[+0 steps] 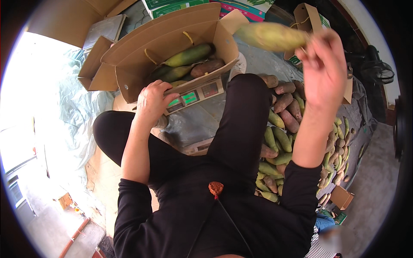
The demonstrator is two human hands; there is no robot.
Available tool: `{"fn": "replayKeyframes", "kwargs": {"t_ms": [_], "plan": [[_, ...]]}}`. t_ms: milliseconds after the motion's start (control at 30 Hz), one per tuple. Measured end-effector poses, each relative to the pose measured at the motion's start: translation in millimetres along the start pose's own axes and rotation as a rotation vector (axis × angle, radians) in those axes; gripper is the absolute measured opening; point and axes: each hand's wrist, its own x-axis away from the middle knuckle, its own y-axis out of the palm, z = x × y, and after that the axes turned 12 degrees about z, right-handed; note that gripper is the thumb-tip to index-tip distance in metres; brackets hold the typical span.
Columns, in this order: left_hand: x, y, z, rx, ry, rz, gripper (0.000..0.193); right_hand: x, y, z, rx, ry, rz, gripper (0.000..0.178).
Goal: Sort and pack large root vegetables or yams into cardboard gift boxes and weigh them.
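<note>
High on the right, my right hand (323, 64) is closed on one end of a green radish (275, 36), which is smeared by motion. The radish points left, toward an open cardboard box (172, 31) with yellow cord handles. Inside that box lie several green radishes (189, 56) and a reddish-brown, earthy root (208, 68). My left hand (154, 99) grips the box's near edge, its fingertips over the rim. Just below the rim, a weighing scale (189, 98) shows lit green displays; its platform is hidden beneath the box.
Beside my right knee spreads a heap of green radishes (282, 138) and brown roots (289, 120). Another open carton (307, 17) stands at the far right, near a black fan (377, 71). Clear plastic sheeting (71, 94) hangs or lies at left. Printed cartons (172, 7) lie behind the box.
</note>
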Motion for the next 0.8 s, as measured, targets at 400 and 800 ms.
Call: {"fn": "replayKeyframes", "kwargs": {"t_ms": [400, 800], "plan": [[6.4, -6.4, -5.4, 0.018, -0.034, -0.014, 0.029, -4.6, -14.3, 99.2, 0.530, 0.243, -0.032, 0.026], [-4.2, 2.6, -7.3, 0.024, -0.052, 0.073, 0.027, 220.8, -257.3, 218.7, 0.871, 0.889, 0.426, 0.020]]}}
